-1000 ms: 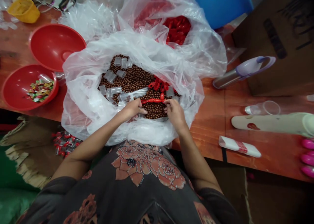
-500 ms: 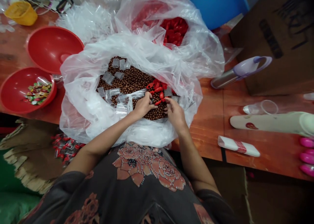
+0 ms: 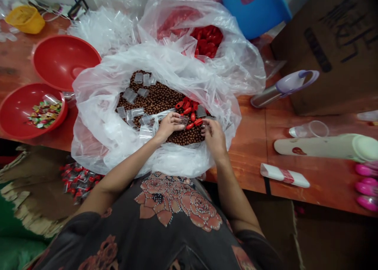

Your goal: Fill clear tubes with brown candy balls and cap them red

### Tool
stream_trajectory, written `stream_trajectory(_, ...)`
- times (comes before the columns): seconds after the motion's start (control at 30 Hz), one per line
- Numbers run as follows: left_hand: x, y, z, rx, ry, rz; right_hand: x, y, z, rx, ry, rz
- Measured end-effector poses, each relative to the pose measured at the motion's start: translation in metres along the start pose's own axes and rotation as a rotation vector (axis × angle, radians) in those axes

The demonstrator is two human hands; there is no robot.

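A big clear plastic bag (image 3: 97,116) lies open on the table, full of small brown balls (image 3: 159,98). Several clear little plastic cases (image 3: 134,93) and red caps (image 3: 189,106) lie on the balls. My left hand (image 3: 169,125) is closed around a small clear case (image 3: 183,121) over the balls. Close beside it, my right hand (image 3: 213,135) pinches a red cap (image 3: 198,122) at its fingertips. Behind stands a second clear bag (image 3: 236,61) holding many red caps (image 3: 206,37).
Two red bowls stand at the left: one (image 3: 63,59) bare, one (image 3: 17,112) with wrapped sweets (image 3: 44,112). A yellow basket (image 3: 25,19) is far left. At the right lie a cardboard box (image 3: 339,45), a purple-lidded flask (image 3: 283,88), a clear cup (image 3: 313,130), a white tube (image 3: 325,148).
A second ago both hands held a long red piece stretched between them. Now the left hand has moved up to a clear case and the right pinches a red cap.
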State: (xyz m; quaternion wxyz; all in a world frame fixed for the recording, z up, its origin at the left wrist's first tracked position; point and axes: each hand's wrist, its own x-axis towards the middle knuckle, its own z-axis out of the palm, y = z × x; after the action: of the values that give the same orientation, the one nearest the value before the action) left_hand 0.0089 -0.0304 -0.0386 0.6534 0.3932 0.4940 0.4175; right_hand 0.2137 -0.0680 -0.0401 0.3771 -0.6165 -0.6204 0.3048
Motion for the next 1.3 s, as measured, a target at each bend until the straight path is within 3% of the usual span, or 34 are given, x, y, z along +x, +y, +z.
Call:
stream_trajectory(0.17,-0.023,0.016,-0.012,-0.108,-0.042,0.038,0.007,0.0,-0.001,-0.034,-0.014,-0.044)
stream_trajectory(0.33,-0.035,0.019,-0.03,0.003,-0.073,-0.038,0.012,-0.016,-0.003,-0.168,-0.046,-0.141)
stream_trajectory(0.47,-0.024,0.006,-0.038,0.349,-0.199,-0.237,0.008,-0.022,-0.006,-0.242,-0.094,-0.155)
stream_trajectory(0.57,-0.004,-0.006,-0.029,0.423,-0.265,-0.285,0.004,-0.018,-0.006,-0.272,-0.105,-0.141)
stream_trajectory(0.7,0.016,-0.012,-0.007,0.295,-0.283,-0.295,0.004,-0.01,-0.007,-0.311,-0.082,-0.121)
stream_trajectory(0.8,0.016,-0.012,0.001,0.142,-0.302,-0.292,0.006,-0.007,-0.011,-0.329,-0.042,-0.109)
stream_trajectory(1.03,0.001,-0.006,-0.005,0.011,-0.251,-0.252,0.012,-0.007,-0.013,-0.303,-0.072,-0.147)
stream_trajectory(1.3,-0.023,0.016,-0.016,-0.25,-0.318,-0.299,0.018,-0.015,0.005,-0.408,-0.275,-0.264)
